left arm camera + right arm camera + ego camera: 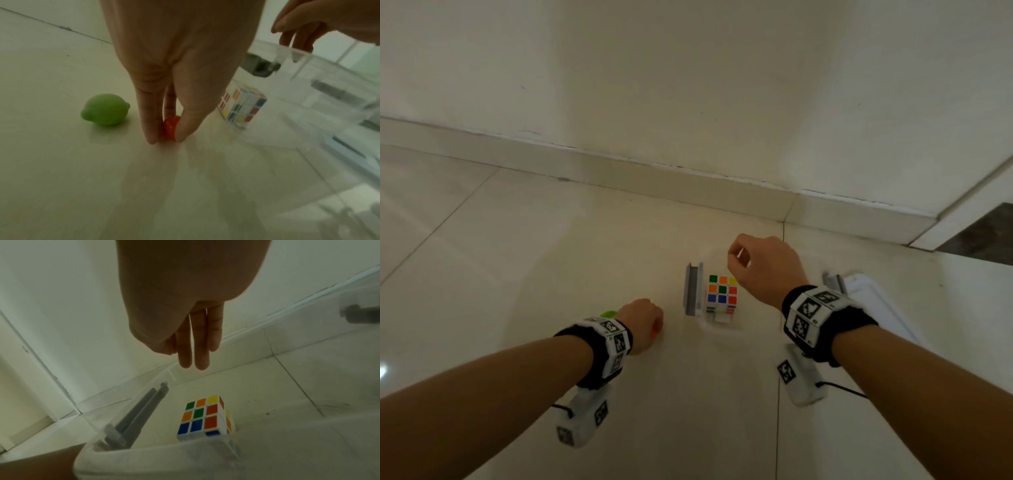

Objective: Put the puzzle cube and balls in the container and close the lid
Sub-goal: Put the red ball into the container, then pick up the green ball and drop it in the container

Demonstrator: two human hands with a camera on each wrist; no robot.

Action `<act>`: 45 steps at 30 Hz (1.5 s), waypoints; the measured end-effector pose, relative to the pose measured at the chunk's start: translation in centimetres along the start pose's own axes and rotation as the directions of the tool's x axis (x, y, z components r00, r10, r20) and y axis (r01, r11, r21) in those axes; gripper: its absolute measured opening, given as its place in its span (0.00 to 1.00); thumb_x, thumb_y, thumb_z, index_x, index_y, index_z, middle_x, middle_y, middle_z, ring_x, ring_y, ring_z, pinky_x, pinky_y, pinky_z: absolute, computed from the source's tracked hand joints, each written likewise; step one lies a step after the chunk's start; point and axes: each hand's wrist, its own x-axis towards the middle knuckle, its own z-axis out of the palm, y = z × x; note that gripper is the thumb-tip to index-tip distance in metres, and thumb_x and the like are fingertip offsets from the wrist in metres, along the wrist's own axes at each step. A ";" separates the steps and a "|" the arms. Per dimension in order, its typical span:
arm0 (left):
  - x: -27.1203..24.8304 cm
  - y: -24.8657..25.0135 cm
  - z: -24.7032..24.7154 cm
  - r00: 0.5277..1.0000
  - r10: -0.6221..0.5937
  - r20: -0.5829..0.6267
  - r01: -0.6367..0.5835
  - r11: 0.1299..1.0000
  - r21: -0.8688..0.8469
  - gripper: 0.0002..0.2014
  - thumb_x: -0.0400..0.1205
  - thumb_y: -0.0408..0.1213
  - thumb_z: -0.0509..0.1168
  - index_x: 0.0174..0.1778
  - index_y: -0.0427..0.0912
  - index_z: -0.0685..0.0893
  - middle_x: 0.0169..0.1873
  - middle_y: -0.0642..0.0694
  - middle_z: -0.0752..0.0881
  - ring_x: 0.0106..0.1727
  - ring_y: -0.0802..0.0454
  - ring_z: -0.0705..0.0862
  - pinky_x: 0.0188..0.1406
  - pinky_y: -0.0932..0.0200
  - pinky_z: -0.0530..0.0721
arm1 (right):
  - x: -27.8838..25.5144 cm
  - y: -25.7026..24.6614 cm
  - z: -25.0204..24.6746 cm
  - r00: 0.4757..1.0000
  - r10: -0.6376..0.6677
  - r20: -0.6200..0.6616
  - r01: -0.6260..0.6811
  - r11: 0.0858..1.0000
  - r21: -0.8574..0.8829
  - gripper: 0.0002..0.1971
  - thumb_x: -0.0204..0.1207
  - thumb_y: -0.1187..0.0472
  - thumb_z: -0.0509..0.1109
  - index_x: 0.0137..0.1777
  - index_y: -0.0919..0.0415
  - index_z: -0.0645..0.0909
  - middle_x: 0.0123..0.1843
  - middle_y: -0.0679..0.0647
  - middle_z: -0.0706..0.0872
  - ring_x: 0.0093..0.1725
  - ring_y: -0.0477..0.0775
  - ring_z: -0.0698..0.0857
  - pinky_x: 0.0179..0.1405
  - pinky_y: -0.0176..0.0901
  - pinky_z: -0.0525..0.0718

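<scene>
The puzzle cube sits inside the clear container on the tiled floor. My right hand hovers just above the container's far rim, fingers hanging relaxed and empty. To the left of the container, my left hand pinches a small orange ball between thumb and fingers, down on the floor. A green lime-shaped ball lies on the floor just left of that hand.
A grey latch stands on the container's left side. A white lid-like piece lies on the floor to the container's right, partly behind my right wrist. The wall and skirting run close behind.
</scene>
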 end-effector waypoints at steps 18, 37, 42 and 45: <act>-1.7 1.2 -11.2 0.989 0.137 -0.057 -0.101 0.337 -0.936 0.32 0.70 0.59 0.73 0.62 0.37 0.86 0.45 0.47 0.89 0.39 0.53 0.83 0.41 0.57 0.81 | 2.3 -2.2 -2.3 0.956 -0.097 0.276 -0.085 0.810 0.580 0.15 0.72 0.48 0.78 0.52 0.58 0.88 0.41 0.50 0.93 0.32 0.46 0.91 0.32 0.38 0.88; 0.6 -4.0 -4.9 0.889 -0.431 0.155 0.458 0.843 -0.281 0.30 0.75 0.49 0.77 0.68 0.35 0.80 0.64 0.37 0.83 0.63 0.38 0.84 0.54 0.48 0.86 | 0.5 -1.3 3.6 0.527 0.273 0.805 -0.120 0.962 -0.247 0.23 0.81 0.43 0.67 0.67 0.59 0.81 0.59 0.58 0.87 0.48 0.54 0.82 0.47 0.44 0.81; 1.1 -3.7 -3.5 0.908 -0.400 0.123 0.417 0.892 -0.173 0.20 0.79 0.34 0.74 0.66 0.31 0.82 0.58 0.35 0.86 0.60 0.38 0.88 0.55 0.48 0.89 | 0.1 -1.1 3.5 0.513 0.274 0.813 -0.232 0.957 -0.177 0.24 0.80 0.44 0.69 0.72 0.57 0.78 0.62 0.57 0.87 0.50 0.54 0.83 0.53 0.46 0.82; 1.1 -3.4 -3.6 0.922 -0.372 0.110 0.387 0.901 -0.195 0.18 0.79 0.32 0.73 0.64 0.31 0.84 0.60 0.33 0.87 0.59 0.37 0.89 0.56 0.46 0.89 | -0.1 -1.0 2.6 0.507 0.242 0.827 -0.240 0.962 -0.134 0.21 0.83 0.49 0.68 0.71 0.57 0.77 0.58 0.57 0.87 0.51 0.54 0.82 0.54 0.46 0.81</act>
